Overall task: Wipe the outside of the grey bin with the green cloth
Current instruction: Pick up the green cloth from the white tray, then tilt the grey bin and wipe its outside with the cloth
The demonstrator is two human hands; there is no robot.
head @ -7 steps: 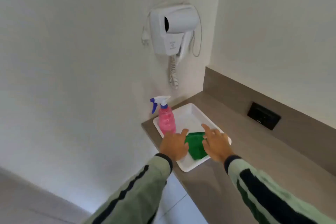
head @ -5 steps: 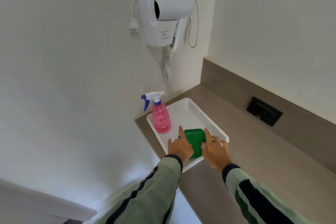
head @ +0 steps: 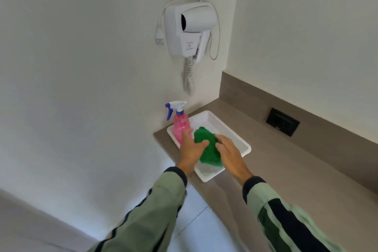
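The green cloth (head: 207, 149) lies bunched up in a white tray (head: 242, 143) on the counter, raised between my two hands. My left hand (head: 191, 149) holds its left edge with the thumb pressed on it, fingers stretched toward the spray bottle. On the cloth's right side, my right hand (head: 230, 152) has its fingers curled over the fabric. No grey bin is in view.
A pink spray bottle (head: 180, 126) with a blue-and-white trigger stands in the tray's left corner, touching my left fingers. A white hair dryer (head: 190, 30) hangs on the wall above. The brown counter (head: 286, 170) runs right, with a black socket (head: 282, 121) on its backsplash.
The cloth was flat and folded in the tray; now it is crumpled and lifted between my hands. Both hands have closed in on it.
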